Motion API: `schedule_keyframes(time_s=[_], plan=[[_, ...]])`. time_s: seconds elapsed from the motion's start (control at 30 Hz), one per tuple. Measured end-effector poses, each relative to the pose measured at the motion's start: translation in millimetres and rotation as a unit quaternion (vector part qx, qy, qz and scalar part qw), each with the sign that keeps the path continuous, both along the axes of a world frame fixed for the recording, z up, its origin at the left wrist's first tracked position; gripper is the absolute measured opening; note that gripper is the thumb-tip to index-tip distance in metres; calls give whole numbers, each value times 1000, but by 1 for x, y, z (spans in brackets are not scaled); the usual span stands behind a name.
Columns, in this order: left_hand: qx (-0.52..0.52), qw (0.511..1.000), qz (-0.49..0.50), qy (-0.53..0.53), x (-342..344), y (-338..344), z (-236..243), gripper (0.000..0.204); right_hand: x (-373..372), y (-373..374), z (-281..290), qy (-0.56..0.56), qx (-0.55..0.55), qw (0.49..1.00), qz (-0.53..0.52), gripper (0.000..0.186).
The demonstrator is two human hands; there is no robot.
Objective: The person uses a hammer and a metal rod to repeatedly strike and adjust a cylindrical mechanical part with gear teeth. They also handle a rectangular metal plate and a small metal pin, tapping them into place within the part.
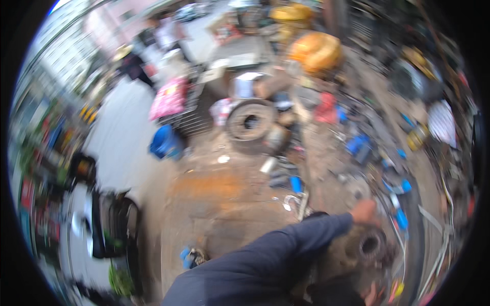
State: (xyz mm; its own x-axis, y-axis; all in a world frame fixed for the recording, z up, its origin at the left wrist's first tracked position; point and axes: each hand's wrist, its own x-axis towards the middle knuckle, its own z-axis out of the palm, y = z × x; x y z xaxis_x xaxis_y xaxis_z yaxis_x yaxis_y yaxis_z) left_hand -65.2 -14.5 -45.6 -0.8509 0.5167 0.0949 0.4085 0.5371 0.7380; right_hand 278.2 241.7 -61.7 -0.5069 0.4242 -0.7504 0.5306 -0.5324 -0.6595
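A dark-sleeved forearm crosses from the lower middle to my left hand (363, 211), beside a dusty grey disc (352, 191) and just above a rusty, hollow metal ring-shaped part (380, 239). Motion blur hides what, if anything, that hand holds. My right hand (371, 293) shows at the lower edge, below the metal part and near a small yellow item (398, 289); its fingers are smeared too. Blue plastic pieces (401, 219) and thin rods lie to the right.
A large wheel-like ring (240, 122), a blue bucket (163, 143), pink sack (168, 97), yellow bundles (314, 51) and mixed scrap surround the dirty ground (204, 188). Two other people (132, 66) are by the pale road (112, 132) at upper left. Vehicles (112, 224) stand at left.
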Motion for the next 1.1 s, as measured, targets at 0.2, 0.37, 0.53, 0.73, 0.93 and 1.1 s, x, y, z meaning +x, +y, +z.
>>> schedule_keyframes(time_s=[0.2,0.37,0.53,0.73,0.93,1.1], plan=[[38,999,-4,-38,-17,-6,2,23,8,4,-56,66,-119,980,-146,29],[37,996,8,-80,-21,-13,32,24,18,-10,-75,36,-110,973,-199,15],[20,992,-43,-116,-25,6,40,23,27,-29,-75,75,-122,974,-176,11],[42,989,-86,-110,-83,71,36,23,30,-28,-80,147,-266,931,-201,18],[44,991,-123,-28,-132,186,48,23,30,-24,-72,138,-314,914,-217,10],[102,986,-131,33,-167,314,76,26,27,-24,-73,160,-414,863,-243,15]])
